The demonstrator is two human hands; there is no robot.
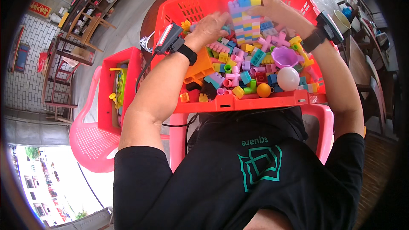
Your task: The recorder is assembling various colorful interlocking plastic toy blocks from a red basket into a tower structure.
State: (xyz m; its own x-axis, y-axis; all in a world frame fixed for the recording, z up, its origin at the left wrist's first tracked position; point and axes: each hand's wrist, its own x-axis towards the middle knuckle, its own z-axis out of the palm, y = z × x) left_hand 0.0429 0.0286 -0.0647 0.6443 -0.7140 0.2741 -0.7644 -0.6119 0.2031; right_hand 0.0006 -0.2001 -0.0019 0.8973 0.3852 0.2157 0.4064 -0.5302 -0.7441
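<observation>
- Both hands clamp the block tower (246, 19) over the red basket (255, 100): left hand (207, 29) pressed to its side, right hand (272, 9) pinching the top.
- Uneven squeezing could snap a layer off (probably among the loose bricks (238, 70)).

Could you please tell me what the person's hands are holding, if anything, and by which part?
Both hands hold a tower of stacked pastel bricks over the red basket: the left hand on its left side, the right hand at its top right.
</observation>
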